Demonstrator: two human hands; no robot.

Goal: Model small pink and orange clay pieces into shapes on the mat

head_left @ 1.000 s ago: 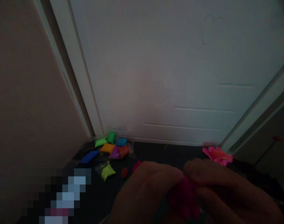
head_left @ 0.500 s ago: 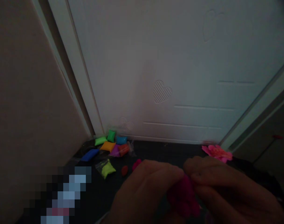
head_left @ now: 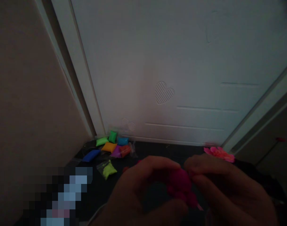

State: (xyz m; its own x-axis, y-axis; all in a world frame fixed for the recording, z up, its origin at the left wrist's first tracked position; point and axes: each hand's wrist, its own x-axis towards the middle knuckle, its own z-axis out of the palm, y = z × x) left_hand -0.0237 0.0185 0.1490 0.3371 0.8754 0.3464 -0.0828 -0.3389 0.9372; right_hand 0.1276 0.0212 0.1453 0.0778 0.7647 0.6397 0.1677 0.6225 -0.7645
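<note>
**Two hands about a lumpy magenta piece [head_left: 180, 182]**

A white door [head_left: 134, 62], embossed with hearts and lines, rises behind a dark surface [head_left: 155, 150]. The left hand [head_left: 127, 194] forms a wide curve, with a finger over the top of the piece and the thumb beneath it. The right hand [head_left: 230, 188] has its thumb and fingertip drawn together, pinching the piece at its right edge. The piece itself is above the surface, between the hands; it is deep magenta and matte, with one large, smooth, rounded lobe uppermost and several smaller lobes clustered below. A paler pink tip shows at lower right; whether it belongs to the piece cannot be told. A pink flower [head_left: 220, 154] lies behind the right hand. Farther left are coloured packets [head_left: 109, 147], a yellow-green packet [head_left: 109, 169] lying nearer, and a small red piece [head_left: 125, 169], partly hidden by the left hand.
</note>
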